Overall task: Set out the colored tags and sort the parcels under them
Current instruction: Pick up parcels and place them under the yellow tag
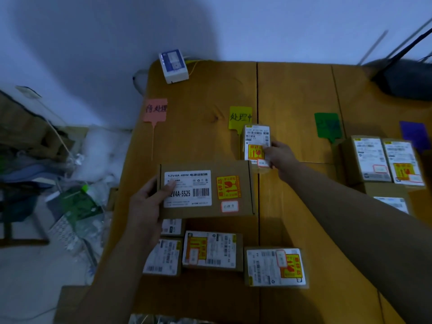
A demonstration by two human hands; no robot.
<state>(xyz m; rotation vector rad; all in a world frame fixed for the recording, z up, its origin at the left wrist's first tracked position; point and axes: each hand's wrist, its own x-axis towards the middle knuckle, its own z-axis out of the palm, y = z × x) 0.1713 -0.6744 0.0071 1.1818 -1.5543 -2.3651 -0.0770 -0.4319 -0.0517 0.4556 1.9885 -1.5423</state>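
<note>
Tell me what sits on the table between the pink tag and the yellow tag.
Nothing: in the head view the table is bare wood between the pink tag and the yellow tag.

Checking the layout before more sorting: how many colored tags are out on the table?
4, in a row across the table: pink tag at the left edge, yellow tag mid-table, green tag, and purple tag far right, partly hidden by parcels.

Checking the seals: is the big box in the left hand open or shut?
Shut: the big box lies flat-lidded in the left hand, label up, no flap raised.
</note>
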